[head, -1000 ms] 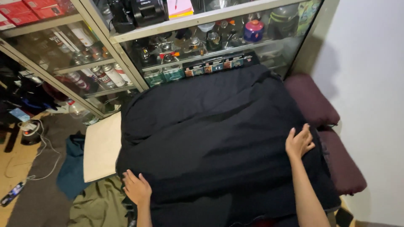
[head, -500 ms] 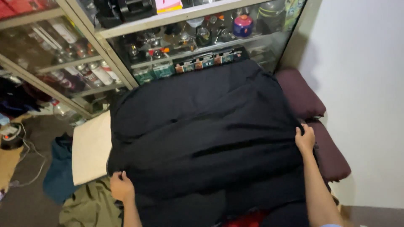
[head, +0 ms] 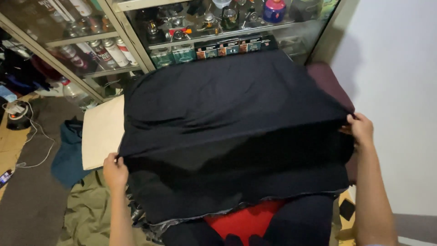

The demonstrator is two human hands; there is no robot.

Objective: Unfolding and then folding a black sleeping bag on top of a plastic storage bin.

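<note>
Head view: a large black fabric sheet (head: pixel 227 132) spread over a maroon cushioned bench (head: pixel 325 79) in front of a glass-fronted display cabinet (head: pixel 150 41). The left hand (head: pixel 114 169) and right hand (head: pixel 362 128), both closed, pinch the 2 opposite side edges of a fold. A cream flat cushion (head: pixel 102 132) lies at the left.

Dim warm indoor light, glass glare, soft shadows, slight blur
</note>
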